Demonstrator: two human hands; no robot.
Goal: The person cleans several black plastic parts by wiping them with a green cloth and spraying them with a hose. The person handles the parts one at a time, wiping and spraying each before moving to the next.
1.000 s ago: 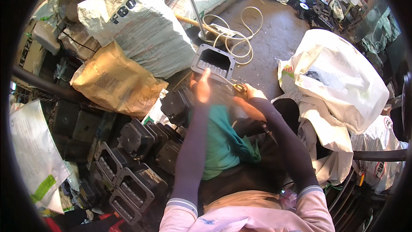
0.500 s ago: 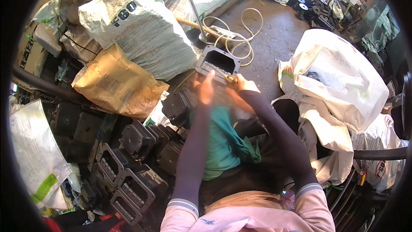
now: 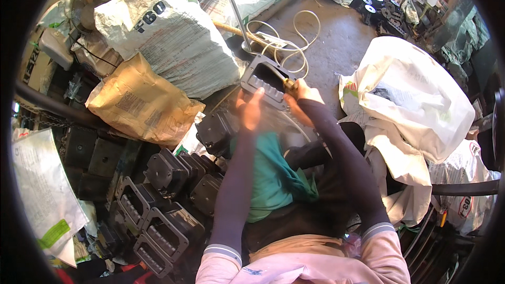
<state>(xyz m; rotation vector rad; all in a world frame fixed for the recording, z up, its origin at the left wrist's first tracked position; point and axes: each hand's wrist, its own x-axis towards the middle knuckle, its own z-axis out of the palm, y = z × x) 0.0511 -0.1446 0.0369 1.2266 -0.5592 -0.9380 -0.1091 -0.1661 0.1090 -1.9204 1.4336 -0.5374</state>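
Observation:
A dark grey rectangular plastic housing with a flanged rim and a ribbed inner wall is held up in front of me. Its open side faces up toward me. My left hand grips the lower left edge, thumb on the rim. In my right hand is a brass-coloured tool with a slim rod reaching into the housing's opening. Below this hand runs a thin pale hose; where it joins is hidden. A green cloth lies over my lap.
Several similar black housings are stacked at my lower left. A brown paper sack and a large white sack stand left; an open white sack stands right. A coiled cream cable lies on the floor ahead, beside a metal pole.
My right hand has turned and risen slightly, and the tool's rod now points up and left into the housing's opening. My left hand still grips the housing, which has tilted a little.

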